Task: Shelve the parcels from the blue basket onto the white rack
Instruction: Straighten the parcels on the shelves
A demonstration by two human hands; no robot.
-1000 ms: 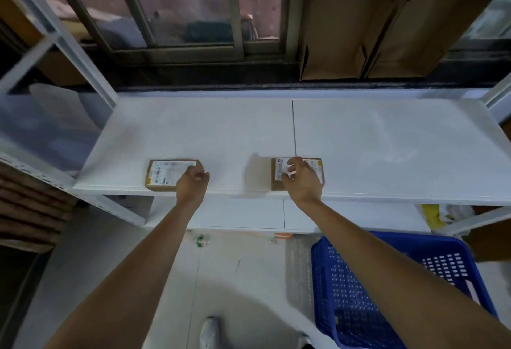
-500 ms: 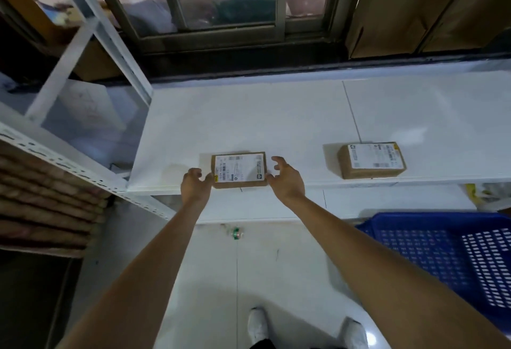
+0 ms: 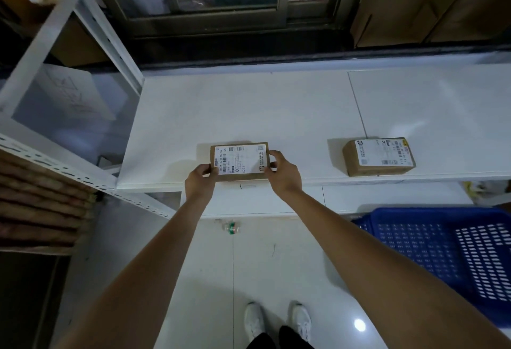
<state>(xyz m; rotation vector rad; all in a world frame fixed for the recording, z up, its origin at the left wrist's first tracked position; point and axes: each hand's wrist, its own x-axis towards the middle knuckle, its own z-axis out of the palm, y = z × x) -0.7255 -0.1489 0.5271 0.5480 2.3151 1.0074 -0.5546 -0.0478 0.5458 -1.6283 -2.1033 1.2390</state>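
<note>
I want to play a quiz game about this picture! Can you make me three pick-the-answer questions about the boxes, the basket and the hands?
1. Where is the box that nobody touches?
A. on the floor
B. on the white shelf, right of the held box
C. in the basket

2. What colour is the basket?
A. blue
B. red
C. green

3. What are the hands doing?
A. hanging free
B. both gripping the same box
C. each gripping its own box

Answers: 1 B, it sits alone near the shelf's front edge. 2 A, its slotted walls are blue. 3 B, the left hand grips one end and the right hand the other.
</note>
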